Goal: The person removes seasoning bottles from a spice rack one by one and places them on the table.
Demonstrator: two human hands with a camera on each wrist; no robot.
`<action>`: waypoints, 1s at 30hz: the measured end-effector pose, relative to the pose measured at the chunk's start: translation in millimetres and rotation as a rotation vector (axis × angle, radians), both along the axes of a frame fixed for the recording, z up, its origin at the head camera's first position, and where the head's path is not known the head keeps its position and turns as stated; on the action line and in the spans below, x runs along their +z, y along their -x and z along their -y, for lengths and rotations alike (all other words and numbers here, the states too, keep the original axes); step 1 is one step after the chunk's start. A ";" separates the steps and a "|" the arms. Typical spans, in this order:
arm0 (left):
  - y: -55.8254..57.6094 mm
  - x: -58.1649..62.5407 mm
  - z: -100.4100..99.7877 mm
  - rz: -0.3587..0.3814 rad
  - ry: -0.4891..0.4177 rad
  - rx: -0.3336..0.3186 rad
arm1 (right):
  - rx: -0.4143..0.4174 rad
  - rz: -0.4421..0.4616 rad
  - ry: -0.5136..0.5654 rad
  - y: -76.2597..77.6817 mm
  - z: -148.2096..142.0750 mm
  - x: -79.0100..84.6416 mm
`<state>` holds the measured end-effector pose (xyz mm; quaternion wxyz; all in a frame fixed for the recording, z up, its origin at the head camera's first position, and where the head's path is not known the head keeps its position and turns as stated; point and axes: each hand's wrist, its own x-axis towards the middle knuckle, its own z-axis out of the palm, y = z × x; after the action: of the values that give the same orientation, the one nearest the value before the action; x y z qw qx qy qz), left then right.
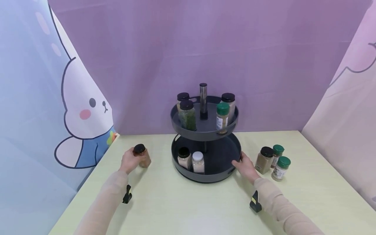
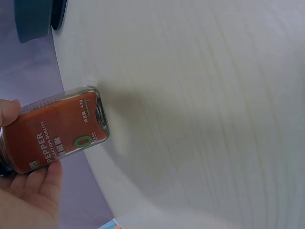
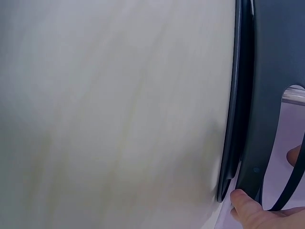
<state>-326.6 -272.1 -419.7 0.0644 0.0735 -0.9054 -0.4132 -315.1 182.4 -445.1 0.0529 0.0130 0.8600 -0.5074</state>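
My left hand [image 1: 130,161] grips a pepper jar [image 1: 144,160] with a black cap, left of a dark two-tier turntable rack [image 1: 202,135]. In the left wrist view, the jar's red-brown label [image 2: 62,129] reads PEPPER; whether its base touches the table I cannot tell. At the rack's right side, my right hand [image 1: 246,166] holds the rim of the lower tray [image 1: 218,177] between thumb and fingers. A fingertip [image 3: 293,156] shows through the handle slot in the right wrist view. The lower tray carries a black-capped jar [image 1: 184,160] and a white-capped jar [image 1: 198,164].
On the upper tray stand several jars, including one of green herbs [image 1: 188,117] and a green-capped one [image 1: 222,119]. Right of the rack, a black-capped jar [image 1: 263,162] stands beside two green-capped jars [image 1: 280,171] on the pale table [image 1: 182,209]. A purple cloth [image 1: 141,81] hangs behind.
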 end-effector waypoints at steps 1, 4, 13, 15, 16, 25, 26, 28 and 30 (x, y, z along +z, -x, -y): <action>-0.1 -0.4 -0.1 0.001 -0.003 -0.003 | -0.001 -0.004 -0.001 -0.2 -0.1 -0.5; -0.3 -1.2 -0.7 0.005 -0.011 -0.015 | -0.004 -0.015 0.001 -1.3 -0.1 -1.2; -0.4 -3.3 0.5 0.021 -0.039 -0.045 | -0.007 -0.033 0.005 -3.4 -0.3 -1.7; -0.3 -3.5 0.7 0.018 -0.043 -0.047 | -0.007 -0.030 0.006 -3.5 -0.2 -1.3; -0.2 -3.7 0.8 0.016 -0.046 -0.049 | -0.006 -0.029 0.006 -3.4 -0.2 -1.2; -0.8 -4.1 0.4 0.004 -0.075 -0.043 | -0.005 -0.041 -0.002 -2.9 0.7 -0.4; -1.0 -3.9 -0.2 0.007 -0.082 -0.040 | -0.004 -0.044 -0.003 -2.8 0.8 -0.4; -1.4 -3.0 -1.4 0.011 -0.100 -0.036 | -0.005 -0.047 -0.008 -2.8 1.0 -0.5; -1.8 -0.9 -2.5 0.013 -0.112 -0.035 | -0.005 -0.052 -0.014 -2.7 1.2 -0.7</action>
<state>-324.8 -269.6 -420.6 0.0472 0.0638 -0.8823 -0.4640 -312.4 181.2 -445.8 0.0293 0.0026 0.8645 -0.5018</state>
